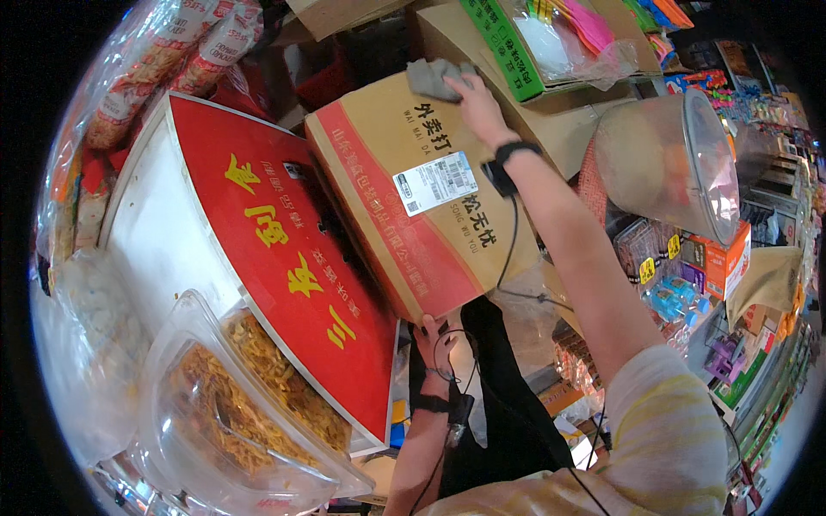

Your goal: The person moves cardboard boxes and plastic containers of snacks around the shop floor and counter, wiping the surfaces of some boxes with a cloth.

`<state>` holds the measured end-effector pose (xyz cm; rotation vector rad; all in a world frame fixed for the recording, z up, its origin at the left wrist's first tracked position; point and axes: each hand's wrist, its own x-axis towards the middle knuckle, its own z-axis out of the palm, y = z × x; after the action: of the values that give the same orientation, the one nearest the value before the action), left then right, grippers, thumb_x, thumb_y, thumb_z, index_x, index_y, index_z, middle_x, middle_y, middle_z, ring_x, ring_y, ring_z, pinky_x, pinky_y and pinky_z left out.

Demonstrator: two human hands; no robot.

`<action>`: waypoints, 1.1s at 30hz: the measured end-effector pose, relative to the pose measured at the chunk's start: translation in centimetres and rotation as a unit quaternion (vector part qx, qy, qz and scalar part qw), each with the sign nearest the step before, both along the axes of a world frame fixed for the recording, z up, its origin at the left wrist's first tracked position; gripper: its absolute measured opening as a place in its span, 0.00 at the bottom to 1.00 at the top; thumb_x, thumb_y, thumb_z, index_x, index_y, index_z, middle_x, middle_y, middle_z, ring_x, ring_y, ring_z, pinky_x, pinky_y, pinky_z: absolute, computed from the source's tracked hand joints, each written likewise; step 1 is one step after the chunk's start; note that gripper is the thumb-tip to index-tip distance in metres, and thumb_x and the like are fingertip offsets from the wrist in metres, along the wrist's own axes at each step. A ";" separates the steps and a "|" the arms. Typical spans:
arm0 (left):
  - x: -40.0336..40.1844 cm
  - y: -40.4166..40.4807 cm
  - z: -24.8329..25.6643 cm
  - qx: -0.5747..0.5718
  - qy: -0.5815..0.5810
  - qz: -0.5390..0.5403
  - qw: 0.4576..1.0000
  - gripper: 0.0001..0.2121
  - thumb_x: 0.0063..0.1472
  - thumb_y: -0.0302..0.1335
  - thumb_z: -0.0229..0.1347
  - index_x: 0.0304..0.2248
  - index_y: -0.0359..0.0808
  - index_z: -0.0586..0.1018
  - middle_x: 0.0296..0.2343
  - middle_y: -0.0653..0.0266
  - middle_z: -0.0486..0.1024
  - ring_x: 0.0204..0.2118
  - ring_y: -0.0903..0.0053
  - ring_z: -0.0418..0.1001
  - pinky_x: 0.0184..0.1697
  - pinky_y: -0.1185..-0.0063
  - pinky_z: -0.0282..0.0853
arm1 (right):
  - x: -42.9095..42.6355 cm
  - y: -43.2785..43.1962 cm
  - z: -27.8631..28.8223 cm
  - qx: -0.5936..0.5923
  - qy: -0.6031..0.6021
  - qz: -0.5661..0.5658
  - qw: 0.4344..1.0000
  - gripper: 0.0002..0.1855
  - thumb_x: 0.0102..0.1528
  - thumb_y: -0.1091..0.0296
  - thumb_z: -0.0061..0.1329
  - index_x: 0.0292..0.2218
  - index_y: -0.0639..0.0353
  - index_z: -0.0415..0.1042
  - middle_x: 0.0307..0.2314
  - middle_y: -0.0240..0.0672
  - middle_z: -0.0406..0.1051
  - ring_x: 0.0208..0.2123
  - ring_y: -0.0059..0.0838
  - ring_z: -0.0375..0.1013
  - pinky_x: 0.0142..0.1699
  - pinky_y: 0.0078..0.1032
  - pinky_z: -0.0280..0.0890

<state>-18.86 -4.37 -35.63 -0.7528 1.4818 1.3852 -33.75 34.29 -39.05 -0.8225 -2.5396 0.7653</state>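
Note:
A large cardboard carton [368, 148] with a red printed band and a white label lies before me, tilted in the view. My right hand [476, 106] holds a grey cloth [433, 80] against the carton's far top corner. Down at the near edge, my left hand [433, 348] touches the carton's lower corner with its fingers, the palm partly hidden. Both wrists wear black straps with small devices and thin cables. Left of the carton stands a red sign panel [258, 193] with yellow characters, fixed to a white-topped counter.
Clear plastic tubs [193, 413] of shredded brown food sit at lower left, a metal utensil inside. Bagged snacks [187, 58] lie upper left. An open green-edged carton [503, 51], a large clear plastic container [652, 155], blue-capped bottles [674, 300] and stocked shelves are to the right.

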 end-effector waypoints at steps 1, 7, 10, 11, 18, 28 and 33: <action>0.0 -0.2 0.3 -0.008 0.002 -0.001 1.000 0.32 0.48 0.55 0.45 0.45 0.40 0.58 0.39 0.58 0.65 0.35 0.70 0.70 0.27 0.79 0.66 | 2.4 -1.6 0.0 0.002 0.007 0.006 1.000 0.25 0.44 0.82 0.34 0.44 0.49 0.62 0.44 0.45 0.55 0.42 0.47 0.59 0.46 0.33 0.56; 0.1 -0.3 -0.3 0.002 -0.020 0.006 1.000 0.32 0.49 0.55 0.45 0.45 0.40 0.57 0.40 0.59 0.65 0.37 0.70 0.68 0.31 0.76 0.64 | 19.6 -12.9 4.7 -0.103 -0.102 -0.034 0.989 0.33 0.40 0.86 0.36 0.48 0.46 0.58 0.43 0.45 0.54 0.45 0.45 0.56 0.48 0.29 0.54; -0.1 -0.1 0.1 0.001 -0.018 0.015 1.000 0.31 0.49 0.54 0.45 0.45 0.39 0.58 0.40 0.58 0.64 0.36 0.70 0.69 0.28 0.76 0.64 | 28.3 -18.7 7.1 -0.104 -0.183 -0.072 0.975 0.31 0.39 0.87 0.33 0.47 0.54 0.58 0.41 0.47 0.57 0.43 0.44 0.59 0.45 0.31 0.57; -0.1 -0.2 0.1 0.002 -0.015 0.014 1.000 0.31 0.49 0.54 0.45 0.44 0.39 0.58 0.40 0.58 0.64 0.35 0.70 0.69 0.28 0.76 0.64 | 31.2 -20.2 7.1 -0.093 -0.237 -0.077 0.964 0.31 0.39 0.87 0.32 0.47 0.56 0.58 0.39 0.46 0.58 0.42 0.43 0.60 0.45 0.30 0.57; 0.0 -0.7 -0.3 -0.007 -0.004 0.016 1.000 0.32 0.47 0.52 0.49 0.46 0.41 0.53 0.38 0.58 0.65 0.33 0.72 0.69 0.27 0.76 0.64 | 25.8 -20.0 10.0 -0.103 -0.097 -0.179 0.974 0.20 0.41 0.80 0.34 0.39 0.62 0.61 0.41 0.47 0.58 0.42 0.45 0.59 0.44 0.34 0.56; -0.1 -1.1 -0.4 -0.013 0.022 0.029 0.999 0.26 0.50 0.50 0.47 0.43 0.43 0.58 0.33 0.62 0.68 0.26 0.78 0.70 0.19 0.82 0.64 | 1.4 -16.0 4.2 0.154 -0.040 0.323 0.933 0.17 0.39 0.71 0.43 0.35 0.55 0.66 0.48 0.33 0.52 0.50 0.41 0.50 0.50 0.33 0.53; -0.4 0.0 0.6 -0.044 0.019 -0.008 0.999 0.27 0.50 0.52 0.45 0.43 0.42 0.61 0.34 0.65 0.67 0.28 0.78 0.69 0.25 0.79 0.64 | -7.5 -5.5 1.2 0.266 -0.015 0.119 0.956 0.17 0.45 0.67 0.38 0.40 0.49 0.63 0.44 0.37 0.57 0.46 0.40 0.55 0.49 0.32 0.53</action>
<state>-19.24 -4.33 -34.98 -0.7716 1.5846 1.3363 -41.22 28.80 -37.87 -0.3538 -2.7032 0.1040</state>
